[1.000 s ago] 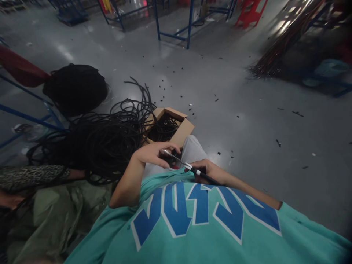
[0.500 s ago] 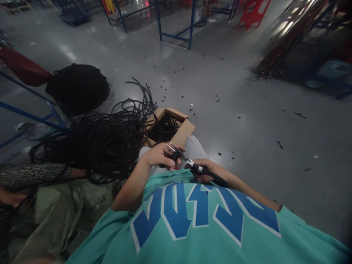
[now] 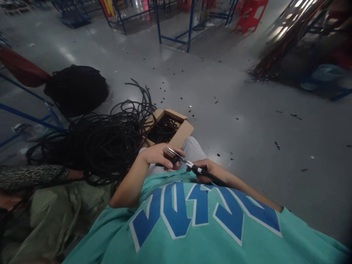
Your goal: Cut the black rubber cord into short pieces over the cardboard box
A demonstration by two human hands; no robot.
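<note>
Holding the scissors (image 3: 183, 160), the right hand (image 3: 206, 171) was wrapped tight round the black handles. The blades had been wider apart half a second before; now they were nearly shut. The left hand (image 3: 159, 154) pinched a short black tube piece (image 3: 172, 160) at the blades, above the cardboard box (image 3: 180, 132).

Cardboard box (image 3: 180, 132) before the knees, cable tangle (image 3: 104, 143) left of it, scissors (image 3: 181, 160) between both hands

Both hands met before the chest — left hand (image 3: 158, 156) curled palm-down, right hand (image 3: 206, 170) fisted, forearms bent inward.
</note>
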